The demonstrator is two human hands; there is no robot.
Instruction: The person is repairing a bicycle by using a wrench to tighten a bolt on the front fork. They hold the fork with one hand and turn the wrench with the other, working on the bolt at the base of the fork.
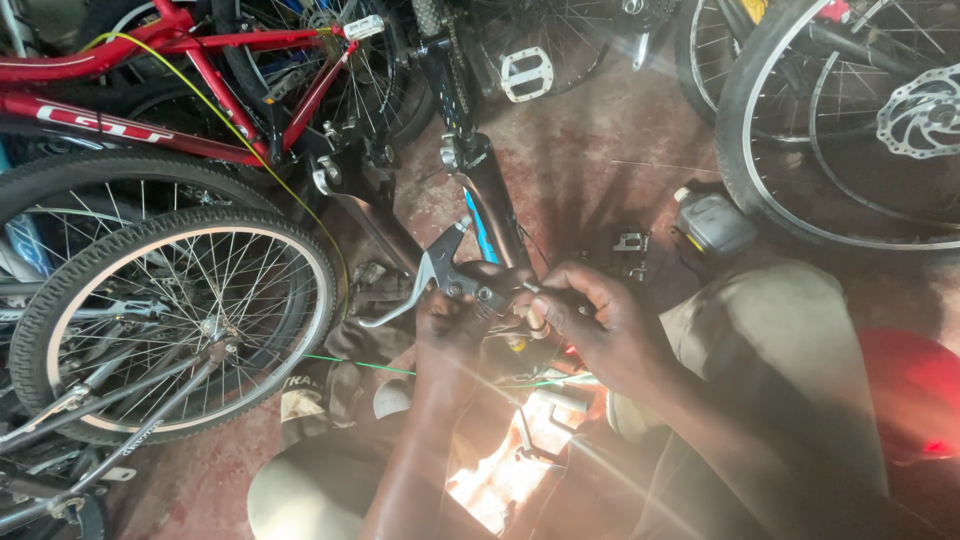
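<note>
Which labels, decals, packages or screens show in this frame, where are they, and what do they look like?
Frame decal: white lettering on the red bicycle frame, upper left.
Blue decal: narrow blue strip on the dark frame tube, just above the brake lever that the left hand and right hand hold.
Grey container: squat, on the floor at right, with a small yellow patch.
No screens.

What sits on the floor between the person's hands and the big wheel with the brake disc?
In the head view, a small grey plastic container and a little metal part lie on the reddish floor between the right hand and that wheel.
</note>
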